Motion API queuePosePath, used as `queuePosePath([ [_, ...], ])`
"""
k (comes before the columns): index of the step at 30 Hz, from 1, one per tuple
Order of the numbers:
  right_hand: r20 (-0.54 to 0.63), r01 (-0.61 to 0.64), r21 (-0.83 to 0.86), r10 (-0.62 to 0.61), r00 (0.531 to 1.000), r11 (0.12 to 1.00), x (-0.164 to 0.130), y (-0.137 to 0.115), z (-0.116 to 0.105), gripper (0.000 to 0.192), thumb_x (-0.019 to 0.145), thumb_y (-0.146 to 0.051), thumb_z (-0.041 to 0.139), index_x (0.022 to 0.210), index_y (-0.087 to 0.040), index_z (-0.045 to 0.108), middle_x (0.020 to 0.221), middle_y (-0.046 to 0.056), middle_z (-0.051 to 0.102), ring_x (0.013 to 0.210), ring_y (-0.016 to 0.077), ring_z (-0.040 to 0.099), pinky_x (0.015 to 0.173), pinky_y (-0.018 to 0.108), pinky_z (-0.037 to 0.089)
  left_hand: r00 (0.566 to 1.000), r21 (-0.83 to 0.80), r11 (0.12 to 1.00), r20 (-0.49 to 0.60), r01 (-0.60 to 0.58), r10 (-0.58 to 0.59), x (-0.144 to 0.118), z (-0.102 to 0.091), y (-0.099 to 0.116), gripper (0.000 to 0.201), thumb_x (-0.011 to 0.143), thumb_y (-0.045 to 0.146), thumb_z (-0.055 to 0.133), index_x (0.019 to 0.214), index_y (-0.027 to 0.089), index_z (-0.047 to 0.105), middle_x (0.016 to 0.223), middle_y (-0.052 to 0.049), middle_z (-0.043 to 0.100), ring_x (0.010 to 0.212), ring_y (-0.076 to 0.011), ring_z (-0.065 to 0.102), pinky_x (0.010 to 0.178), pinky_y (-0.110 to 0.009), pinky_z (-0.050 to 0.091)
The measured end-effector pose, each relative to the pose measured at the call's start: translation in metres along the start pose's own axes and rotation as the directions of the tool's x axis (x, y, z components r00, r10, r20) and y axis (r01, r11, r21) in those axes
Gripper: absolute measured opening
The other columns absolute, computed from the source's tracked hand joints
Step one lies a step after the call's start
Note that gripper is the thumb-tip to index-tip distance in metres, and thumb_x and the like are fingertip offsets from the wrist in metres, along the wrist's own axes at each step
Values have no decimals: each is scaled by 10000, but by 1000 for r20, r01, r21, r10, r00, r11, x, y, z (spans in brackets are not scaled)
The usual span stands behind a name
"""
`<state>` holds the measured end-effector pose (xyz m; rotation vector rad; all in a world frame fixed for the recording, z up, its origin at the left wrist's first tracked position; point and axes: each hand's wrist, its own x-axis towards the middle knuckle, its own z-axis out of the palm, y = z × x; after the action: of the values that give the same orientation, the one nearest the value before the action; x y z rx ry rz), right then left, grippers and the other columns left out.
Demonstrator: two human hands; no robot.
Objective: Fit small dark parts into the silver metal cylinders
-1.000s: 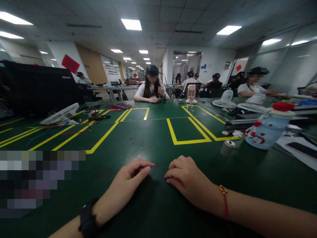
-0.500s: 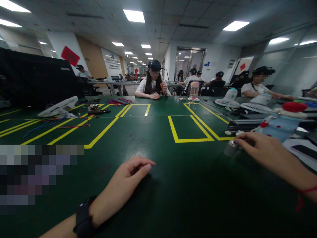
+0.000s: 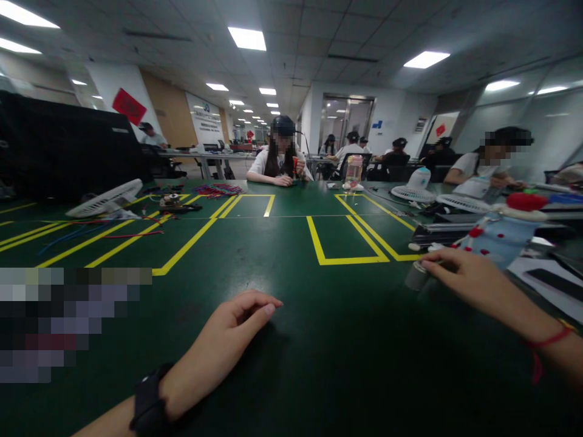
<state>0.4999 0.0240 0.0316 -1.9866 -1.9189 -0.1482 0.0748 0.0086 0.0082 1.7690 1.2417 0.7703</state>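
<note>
At the right, the thumb and fingertips of my right hand (image 3: pixel 460 271) pinch the top end of a small grey metal cylinder (image 3: pixel 416 277). The cylinder stands slightly tilted, close above or on the green table; I cannot tell which. My left hand (image 3: pixel 246 318) lies on the table left of centre, loosely bent, a gap between thumb and fingers and nothing seen in it. Behind my right hand is a light-blue plush figure with a red top (image 3: pixel 510 233), and a dark phone (image 3: pixel 553 285) lies on white paper beside it.
Yellow tape (image 3: pixel 355 261) marks boxes on the green tabletop (image 3: pixel 291 376). White fans (image 3: pixel 413 189), a pink bottle (image 3: pixel 352 173) and metal profiles (image 3: pixel 449 233) stand at the right. Wires (image 3: pixel 136 233) and a fan (image 3: pixel 107 199) lie left. A person (image 3: pixel 282 155) sits opposite.
The view has shifted a little. My right hand and the cylinder appear slightly further left and lower, still together. My left hand has barely moved.
</note>
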Motion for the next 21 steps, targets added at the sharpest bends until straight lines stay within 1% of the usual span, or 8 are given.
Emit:
queuePosePath([
  [3, 124, -11, 163, -10, 992, 987, 2, 7, 6, 569, 783, -459, 534, 1300, -222, 509, 1217, 92, 595, 941, 254, 637, 771, 392, 520, 1000, 4, 1000, -2, -2, 2, 0, 0, 0, 221, 890, 398, 513, 969, 262, 669, 955, 8, 677, 910, -206, 605, 816, -310, 417],
  [6, 154, -13, 211, -20, 988, 977, -3, -8, 12, 606, 777, -498, 549, 1306, -205, 501, 1178, 96, 617, 946, 253, 637, 777, 395, 529, 1000, 6, 1000, -5, -11, 11, 0, 1, 0, 226, 893, 395, 509, 973, 255, 668, 966, 3, 676, 915, -205, 604, 812, -309, 421],
  [9, 64, 123, 290, -148, 987, 949, -19, -54, 19, 498, 842, -466, 487, 1269, -213, 530, 1246, 87, 569, 1087, 237, 569, 911, 403, 477, 1000, 14, 1000, 4, -24, 23, 2, 2, 0, 237, 896, 391, 501, 990, 251, 668, 983, -6, 673, 926, -210, 600, 812, -316, 428],
  [13, 138, 291, 534, -422, 896, 794, -54, -134, 28, 509, 864, -380, 500, 1354, -281, 405, 1286, 51, 527, 1151, 173, 517, 1004, 368, 414, 997, 81, 994, 18, -72, 71, 0, 7, 5, 238, 899, 374, 504, 1043, 270, 662, 1007, -17, 651, 901, -206, 591, 805, -329, 441],
  [15, 156, 271, 636, -464, 872, 723, -68, -162, 36, 613, 842, -337, 544, 1403, -291, 301, 1269, 48, 534, 1126, 158, 528, 993, 353, 420, 988, 118, 980, 19, -157, 156, -4, 11, 12, 233, 899, 354, 516, 1072, 291, 657, 1030, -16, 623, 918, -198, 574, 828, -327, 436],
  [17, 160, 211, 715, -449, 879, 666, -77, -178, 45, 710, 817, -300, 583, 1424, -275, 216, 1236, 49, 555, 1090, 148, 545, 982, 345, 425, 968, 136, 959, 57, -250, 244, -8, 17, 22, 237, 904, 328, 517, 1098, 315, 653, 1034, -15, 597, 941, -189, 556, 843, -319, 432],
  [19, 179, 141, 769, -422, 889, 623, -81, -182, 51, 762, 790, -282, 622, 1416, -265, 189, 1189, 37, 586, 1058, 138, 561, 974, 336, 426, 951, 135, 943, 104, -303, 291, -11, 23, 32, 235, 908, 302, 516, 1091, 323, 661, 1006, -16, 584, 933, -184, 547, 822, -305, 440],
  [21, 204, 91, 793, -402, 893, 602, -81, -181, 54, 763, 762, -276, 656, 1389, -272, 220, 1155, 16, 605, 1034, 130, 571, 955, 320, 434, 949, 126, 942, 97, -311, 300, -12, 28, 40, 196, 902, 290, 528, 999, 298, 698, 950, -17, 580, 891, -179, 548, 778, -291, 446],
])
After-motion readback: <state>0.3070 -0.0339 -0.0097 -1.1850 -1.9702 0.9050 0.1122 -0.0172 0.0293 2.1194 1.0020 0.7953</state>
